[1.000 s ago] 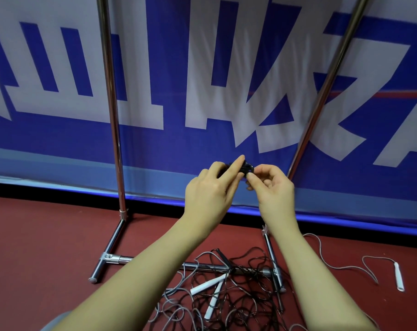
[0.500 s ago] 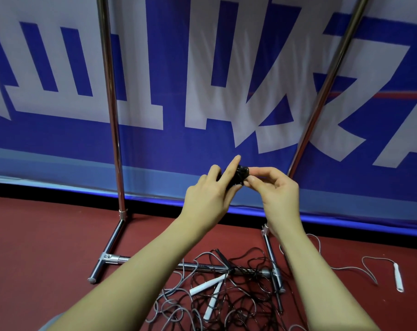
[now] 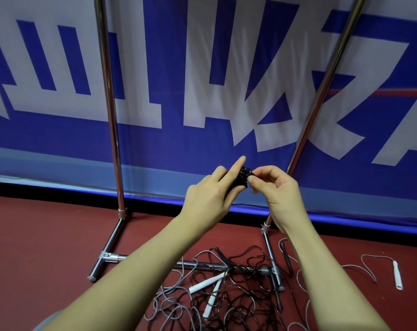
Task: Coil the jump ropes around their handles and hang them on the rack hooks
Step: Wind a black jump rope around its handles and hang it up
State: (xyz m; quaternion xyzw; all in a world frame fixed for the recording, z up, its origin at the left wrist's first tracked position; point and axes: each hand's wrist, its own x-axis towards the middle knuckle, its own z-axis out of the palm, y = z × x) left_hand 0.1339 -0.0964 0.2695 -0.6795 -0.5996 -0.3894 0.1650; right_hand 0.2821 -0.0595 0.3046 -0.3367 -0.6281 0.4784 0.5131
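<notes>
Two bare hands meet in mid-air in front of a chrome metal rack [image 3: 109, 130], working a black jump rope bundle [image 3: 244, 177] wound tightly around its handles. The bundle is mostly hidden, so its long axis cannot be told for certain; the visible end, ribbed with rope turns, points up and away towards the far wall. The left hand [image 3: 211, 199] wraps the bundle from the left, its index finger lying straight along it and pointing up and to the right. The right hand [image 3: 278, 194] pinches the bundle's right edge between thumb and curled fingertips.

Behind the rack hangs a blue banner with large white characters [image 3: 226, 80]; the characters are cropped and cannot be read.

On the red floor [image 3: 35, 247], near the rack's base bar, lies a tangle of black and grey ropes [image 3: 226, 299]. Two white handles [image 3: 206, 285] lie in it side by side, pointing up and to the right. A third white handle [image 3: 398, 275] lies well apart at far right, pointing nearly away. Two thin black handles [image 3: 286, 258] lie by the rack's right foot.
</notes>
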